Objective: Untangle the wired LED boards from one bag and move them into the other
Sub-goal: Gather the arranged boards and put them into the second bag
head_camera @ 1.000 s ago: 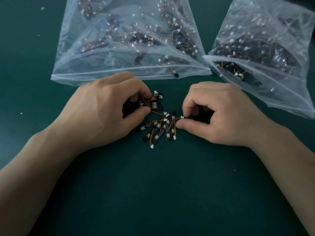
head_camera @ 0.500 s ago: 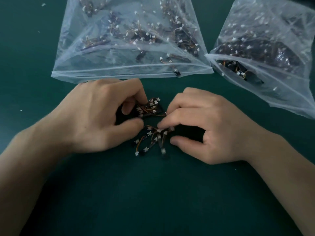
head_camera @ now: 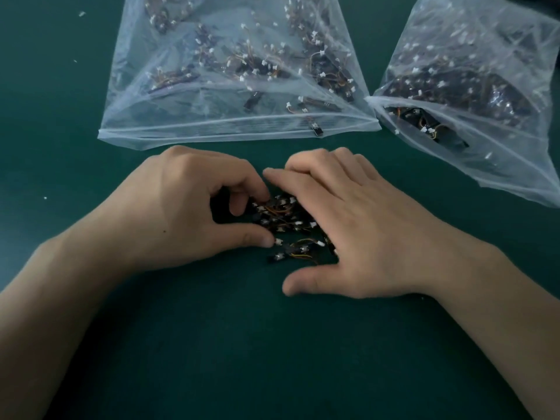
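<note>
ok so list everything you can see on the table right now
table: one, dark green, under everything
wide bag: one, clear, top centre, boards inside
second bag: one, clear, top right, fuller, mouth open
LED boards: tangled pile, black with orange wires, white plugs, between hands
white scraps: few, left of table
left hand: one, pinching pile's left side
right hand: one, fingers flat over pile
</note>
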Demonstrator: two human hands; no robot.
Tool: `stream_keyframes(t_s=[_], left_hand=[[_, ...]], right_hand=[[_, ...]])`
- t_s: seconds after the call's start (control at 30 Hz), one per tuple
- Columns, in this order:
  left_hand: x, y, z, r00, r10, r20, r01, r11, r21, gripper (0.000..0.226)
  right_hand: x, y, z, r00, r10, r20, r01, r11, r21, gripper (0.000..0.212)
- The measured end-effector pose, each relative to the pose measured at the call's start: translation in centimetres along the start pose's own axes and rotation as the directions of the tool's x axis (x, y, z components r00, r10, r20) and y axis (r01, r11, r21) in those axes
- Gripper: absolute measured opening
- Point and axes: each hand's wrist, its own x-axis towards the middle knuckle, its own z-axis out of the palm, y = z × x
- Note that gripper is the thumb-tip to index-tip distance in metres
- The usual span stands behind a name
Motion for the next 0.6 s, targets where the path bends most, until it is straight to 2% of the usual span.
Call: stream_keyframes(t_s=[0.07,0.17,0.27,0.43,0.6], left_hand=[[0.1,0.3,0.4,0.999,0.032,-0.028,-0.033,0.999,-0.015,0.033],[0.1,1.2,1.3,0.994,0.089,-0.058,-0.092,0.995,-0.049,0.022],[0.0,1.8,1.8,0.989,0.09,-0.117,-0.104,0.988,-0.118,0.012],[0.0,1.4,1.8,0.964,-0.02,-0.267,-0.034,0.98,-0.197,0.015],[0.2,1.4,1.9,0.951,-0.061,-0.302,0.007,0.984,-0.175,0.011]], right_hand=[[0.3,-0.4,0.2,0.999,0.032,-0.008,-0.032,0.999,-0.028,0.092],[0.7,-0.5,0.0,0.998,0.012,-0.056,-0.014,0.999,-0.036,0.064],[1.0,-0.5,0.0,0.996,0.022,-0.092,-0.023,1.0,-0.019,0.046],[1.4,-0.8,0.4,0.985,0.046,-0.166,-0.061,0.995,-0.084,0.035],[1.0,-1.0,0.6,0.976,0.063,-0.207,-0.089,0.989,-0.12,0.034]])
